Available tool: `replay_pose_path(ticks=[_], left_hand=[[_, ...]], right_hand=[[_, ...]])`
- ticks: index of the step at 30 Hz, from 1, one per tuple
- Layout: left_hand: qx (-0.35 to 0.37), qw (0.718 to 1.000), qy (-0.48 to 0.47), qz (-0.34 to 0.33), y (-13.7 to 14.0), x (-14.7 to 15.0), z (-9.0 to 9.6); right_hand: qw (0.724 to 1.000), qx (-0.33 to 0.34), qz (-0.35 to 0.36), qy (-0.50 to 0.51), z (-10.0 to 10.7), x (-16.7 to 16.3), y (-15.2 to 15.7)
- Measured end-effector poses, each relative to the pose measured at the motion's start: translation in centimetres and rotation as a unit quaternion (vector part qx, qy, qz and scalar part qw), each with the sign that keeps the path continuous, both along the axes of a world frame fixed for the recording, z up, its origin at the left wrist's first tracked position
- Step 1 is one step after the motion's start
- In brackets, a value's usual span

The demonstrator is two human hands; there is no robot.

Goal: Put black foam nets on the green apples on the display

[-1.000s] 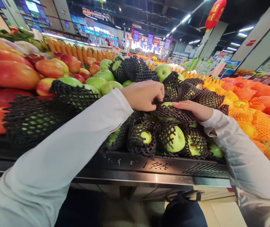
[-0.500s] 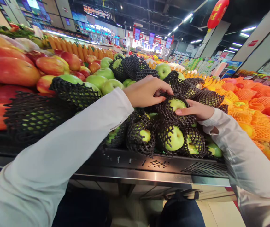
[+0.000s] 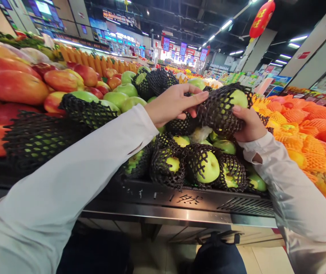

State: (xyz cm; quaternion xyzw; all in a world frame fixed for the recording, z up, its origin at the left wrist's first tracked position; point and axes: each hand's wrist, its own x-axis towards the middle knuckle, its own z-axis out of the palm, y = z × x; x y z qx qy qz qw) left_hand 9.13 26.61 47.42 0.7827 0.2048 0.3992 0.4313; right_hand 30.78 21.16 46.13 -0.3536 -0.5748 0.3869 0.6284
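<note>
My right hand (image 3: 250, 123) is wrapped around a green apple (image 3: 239, 99) in a black foam net sleeve (image 3: 218, 110), raised above the pile and tilted. The thumb presses near the bare end of the apple. My left hand (image 3: 174, 102) is to the left of it, its fingers apart and one fingertip at the edge of the net. Below lie several more green apples in black nets, among them one with its bare end facing me (image 3: 210, 167). A bit of clear plastic (image 3: 200, 134) shows in the spot under the raised apple.
Red-yellow mangoes (image 3: 17, 87) are heaped on the left. Orange-netted fruit (image 3: 308, 144) fills the right side. A black ledge with a metal edge (image 3: 157, 199) runs along the front of the display. Behind are orange picket dividers (image 3: 88, 59) and a hanging red lantern (image 3: 262, 19).
The netted apple has been lifted from the pile, up and to the right, in my right hand. My left hand's fingers have spread, uncovering apples and plastic below.
</note>
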Motion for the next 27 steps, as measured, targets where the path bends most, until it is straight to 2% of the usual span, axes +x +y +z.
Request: replay_pose_path(ticks=[3,6,9,15,19,23,27], left_hand=[[-0.027,0.997,-0.01,-0.076,-0.9,-0.1,0.2],[-0.052,0.991,-0.004,-0.123,-1.2,-0.2,0.1],[-0.081,0.986,-0.017,-0.144,-1.5,-0.3,0.2],[-0.149,0.97,-0.103,-0.162,-2.0,-0.2,0.9],[-0.108,0.974,-0.088,-0.176,-1.7,-0.2,0.5],[-0.036,0.987,-0.01,-0.157,-1.4,-0.1,0.1],[0.05,0.995,0.002,-0.085,-0.7,0.1,0.0]], right_hand=[[0.999,0.024,-0.009,0.043,-0.1,0.1,0.6],[0.998,0.048,-0.018,0.039,-0.3,0.0,0.8],[0.997,0.066,-0.021,0.045,-0.3,-0.2,0.6],[0.994,0.095,-0.02,0.042,0.2,-0.6,-0.1],[0.987,0.136,-0.02,0.088,0.3,-0.4,-0.1],[0.987,0.133,-0.025,0.092,0.3,-0.3,-0.1],[0.995,0.094,-0.029,0.034,0.2,-0.5,-0.8]])
